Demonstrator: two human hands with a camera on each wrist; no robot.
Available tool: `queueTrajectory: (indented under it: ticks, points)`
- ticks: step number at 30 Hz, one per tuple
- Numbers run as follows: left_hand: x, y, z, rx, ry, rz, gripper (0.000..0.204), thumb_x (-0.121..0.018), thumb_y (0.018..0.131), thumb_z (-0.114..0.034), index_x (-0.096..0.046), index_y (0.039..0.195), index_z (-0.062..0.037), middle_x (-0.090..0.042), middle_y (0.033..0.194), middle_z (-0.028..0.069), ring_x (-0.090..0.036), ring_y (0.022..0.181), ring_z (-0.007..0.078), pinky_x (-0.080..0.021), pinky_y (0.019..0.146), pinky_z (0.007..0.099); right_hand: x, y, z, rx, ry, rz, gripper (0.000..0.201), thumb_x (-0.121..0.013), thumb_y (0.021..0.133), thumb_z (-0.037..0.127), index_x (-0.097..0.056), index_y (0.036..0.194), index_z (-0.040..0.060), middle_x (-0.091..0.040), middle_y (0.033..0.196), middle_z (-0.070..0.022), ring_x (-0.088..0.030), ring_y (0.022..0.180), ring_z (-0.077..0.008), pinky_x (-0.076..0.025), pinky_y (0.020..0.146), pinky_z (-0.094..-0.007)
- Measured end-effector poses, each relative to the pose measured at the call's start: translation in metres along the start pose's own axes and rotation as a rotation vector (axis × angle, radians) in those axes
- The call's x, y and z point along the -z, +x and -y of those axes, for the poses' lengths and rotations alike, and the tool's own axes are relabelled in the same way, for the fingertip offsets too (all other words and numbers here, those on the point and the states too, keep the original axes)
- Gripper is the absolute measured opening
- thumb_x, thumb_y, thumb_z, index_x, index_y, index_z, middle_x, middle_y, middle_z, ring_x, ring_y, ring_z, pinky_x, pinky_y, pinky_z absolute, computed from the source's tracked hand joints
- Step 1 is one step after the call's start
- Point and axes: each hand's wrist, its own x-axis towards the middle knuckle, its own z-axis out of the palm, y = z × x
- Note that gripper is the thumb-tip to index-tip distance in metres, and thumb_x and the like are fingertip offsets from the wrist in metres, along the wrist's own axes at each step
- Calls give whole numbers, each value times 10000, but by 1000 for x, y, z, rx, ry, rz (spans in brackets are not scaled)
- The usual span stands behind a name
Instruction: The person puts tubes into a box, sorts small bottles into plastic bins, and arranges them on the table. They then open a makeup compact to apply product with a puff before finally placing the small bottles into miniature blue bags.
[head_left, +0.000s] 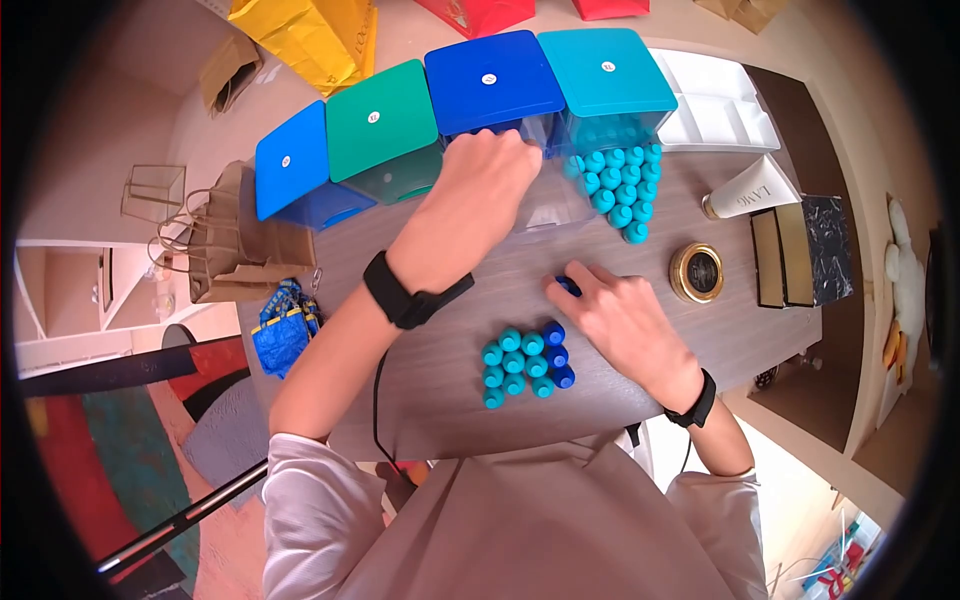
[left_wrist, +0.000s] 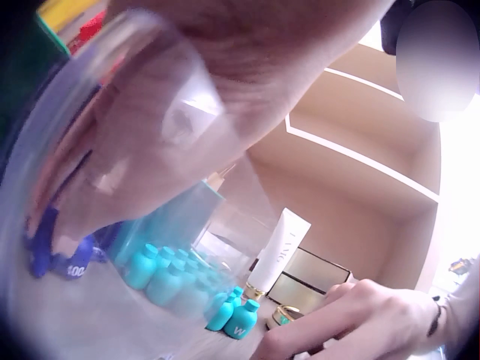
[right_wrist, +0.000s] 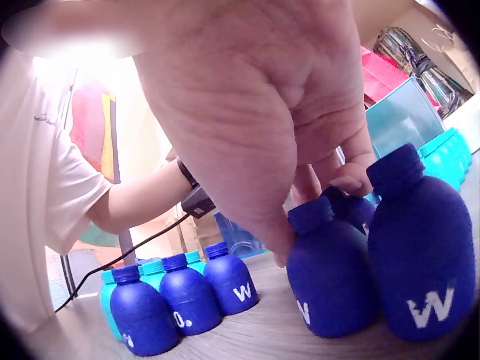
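My left hand (head_left: 478, 190) reaches through the front of the clear box with the dark blue lid (head_left: 495, 85); the lid hides its fingertips in the head view. Seen from the left wrist, those fingers are around a small dark blue bottle (left_wrist: 73, 261) behind clear plastic. On the table, my right hand (head_left: 630, 325) bends over dark blue bottles, thumb and fingers around one bottle (right_wrist: 330, 277). Another dark blue bottle (right_wrist: 421, 255) stands close beside it. To the left of that hand, three dark blue bottles (head_left: 557, 356) line up beside rows of teal bottles (head_left: 512, 362).
Lidded boxes in blue (head_left: 290, 165), green (head_left: 380, 120) and teal (head_left: 610, 75) flank the dark blue one. Several teal bottles (head_left: 620, 190) stand before the teal box. Rightward are a white tube (head_left: 750, 190), a gold-rimmed jar (head_left: 697, 272) and a marbled box (head_left: 825, 250).
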Motion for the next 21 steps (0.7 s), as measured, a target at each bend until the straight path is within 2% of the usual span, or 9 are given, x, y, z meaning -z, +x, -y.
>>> queueTrajectory:
  ticks: [4, 6, 8, 9, 10, 11, 14, 16, 21]
  points:
    - [29, -1, -17, 11, -11, -30, 261, -622, 957, -22, -705, 1202, 8, -700, 1017, 161, -650, 986, 394, -508, 868, 505, 0, -1, -1, -7, 7, 2, 361, -668, 875, 44, -710, 1232, 78, -643, 1043, -81, -736, 921, -228, -581, 616, -372]
    - [32, 1, -18, 93, -165, 205, 188, -655, 1000, -86, -719, 1139, 24, -723, 1021, 202, -658, 1067, 408, -522, 933, 524, 0, -1, 0, -3, 11, -3, 364, -667, 873, 46, -710, 1234, 78, -641, 1038, -81, -735, 918, -228, -580, 616, -372]
    - [22, 0, -18, 70, -235, 157, 222, -646, 1054, -177, -721, 1045, 33, -716, 999, 238, -656, 1125, 421, -525, 973, 529, 1, 0, 0, 47, -16, -75, 246, -721, 817, 37, -662, 1056, 49, -627, 944, -86, -751, 854, -220, -575, 587, -362]
    - [19, 2, -16, 121, -317, 288, 262, -615, 1074, -205, -718, 1035, 33, -711, 1006, 242, -650, 1119, 428, -524, 978, 524, 1, 0, 0, 50, -18, -75, 246, -721, 817, 37, -662, 1056, 49, -627, 944, -86, -751, 854, -220, -575, 587, -362]
    - [18, 6, -14, 170, -401, 419, 305, -585, 1095, -233, -715, 1024, 34, -705, 1012, 246, -644, 1113, 436, -524, 984, 520, 1, 0, 0, 52, -12, -50, 307, -696, 841, 55, -685, 1148, 64, -630, 983, -83, -735, 871, -221, -574, 608, -368]
    - [17, 10, -10, 170, -401, 415, 305, -585, 1095, -233, -715, 1024, 34, -705, 1012, 246, -644, 1113, 436, -524, 984, 520, 2, 0, 0, 53, -8, -25, 376, -671, 865, 73, -709, 1239, 78, -634, 1022, -81, -718, 887, -221, -573, 628, -373]
    - [20, 26, 0, 271, -338, 552, 335, -526, 1104, -240, -706, 1029, 33, -707, 1029, 237, -634, 1111, 439, -521, 984, 521, 1, -1, 0, 58, -1, -43, 381, -671, 864, 78, -708, 1243, 80, -634, 1024, -78, -713, 885, -221, -572, 643, -374]
    - [25, 35, 1, 287, -329, 737, 304, -509, 1078, -198, -697, 1043, 38, -706, 1046, 242, -629, 1109, 432, -523, 980, 511, 1, 0, 0, 59, -4, -40, 377, -670, 865, 77, -708, 1240, 84, -636, 1024, -75, -711, 889, -220, -572, 647, -375]
    - [13, 24, 3, 265, -295, 576, 255, -518, 1027, -133, -687, 1012, 58, -701, 1033, 267, -641, 1113, 446, -525, 973, 525, 22, 0, 3, 63, -41, -41, 366, -667, 875, 79, -711, 1237, 106, -642, 1036, -68, -710, 871, -227, -576, 665, -379]
